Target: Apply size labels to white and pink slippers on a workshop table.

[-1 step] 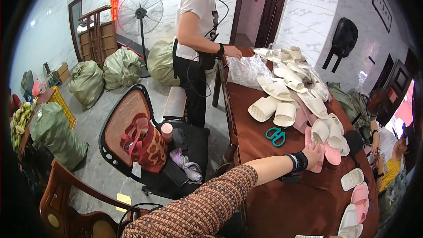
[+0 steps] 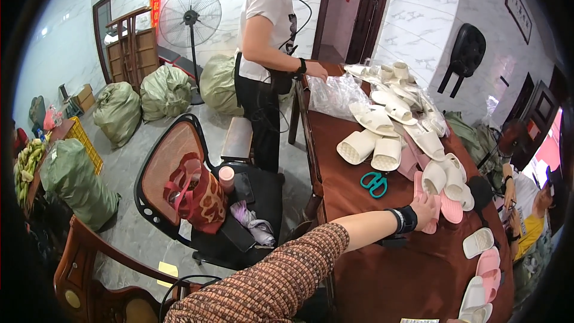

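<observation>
Head view: I see right hand (image 2: 426,208) flat on soft pink foam slipper (image 2: 449,208), fingers not closed; light, flexible; I would pinch the sole edge; left hand unseen.

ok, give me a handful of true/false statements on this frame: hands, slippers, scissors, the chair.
1. The person's left hand rests on a pink slipper on the brown table. True.
2. The teal scissors are in the person's left hand. False: they lie on the table, apart from that hand.
3. The person's right hand is holding a white slipper. False: only one of the person's own hands shows, so the right is not in view.
4. A red patterned bag sits on the black chair left of the table. True.
5. The standing co-worker has a hand at the clear plastic bags at the table's far end. True.
</observation>
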The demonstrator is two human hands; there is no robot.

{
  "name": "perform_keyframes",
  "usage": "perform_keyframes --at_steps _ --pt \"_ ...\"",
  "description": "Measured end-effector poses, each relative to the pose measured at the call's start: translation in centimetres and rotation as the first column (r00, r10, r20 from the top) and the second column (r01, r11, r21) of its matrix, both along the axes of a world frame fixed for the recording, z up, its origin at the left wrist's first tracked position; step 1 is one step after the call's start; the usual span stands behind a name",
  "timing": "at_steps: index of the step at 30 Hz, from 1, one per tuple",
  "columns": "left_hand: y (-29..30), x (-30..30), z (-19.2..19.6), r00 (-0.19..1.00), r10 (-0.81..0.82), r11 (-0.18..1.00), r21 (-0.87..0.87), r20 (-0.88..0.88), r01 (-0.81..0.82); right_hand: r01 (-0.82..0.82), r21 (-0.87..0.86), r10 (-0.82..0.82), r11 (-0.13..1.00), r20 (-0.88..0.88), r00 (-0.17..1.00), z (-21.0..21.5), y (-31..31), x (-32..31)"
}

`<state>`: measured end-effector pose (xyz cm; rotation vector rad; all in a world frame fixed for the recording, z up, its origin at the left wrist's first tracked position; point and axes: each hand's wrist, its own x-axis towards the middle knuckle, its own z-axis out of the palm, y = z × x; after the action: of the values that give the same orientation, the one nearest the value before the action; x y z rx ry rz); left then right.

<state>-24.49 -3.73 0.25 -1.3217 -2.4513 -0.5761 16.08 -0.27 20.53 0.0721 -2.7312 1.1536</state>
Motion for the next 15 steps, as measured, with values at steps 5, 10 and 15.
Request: perform_keyframes --at_steps 5,10,15 --pt "0.0 1.3 -0.6 1.000 0.006 1.000 -0.018 -0.015 -0.007 -0.006 0.001 0.006 1.000 -0.020 1.000 -0.2 0.2 0.1" --pt "0.0 1.5 -0.9 0.998 -0.036 0.999 -0.011 -0.048 0.035 -0.007 0.011 0.008 1.000 -0.043 0.999 0.1 -0.1 0.2" --pt "0.1 1.2 -1.2 0.998 -0.013 1.000 -0.028 -0.060 0.011 0.001 0.004 0.000 1.000 -0.076 0.997 -0.3 0.0 0.2"
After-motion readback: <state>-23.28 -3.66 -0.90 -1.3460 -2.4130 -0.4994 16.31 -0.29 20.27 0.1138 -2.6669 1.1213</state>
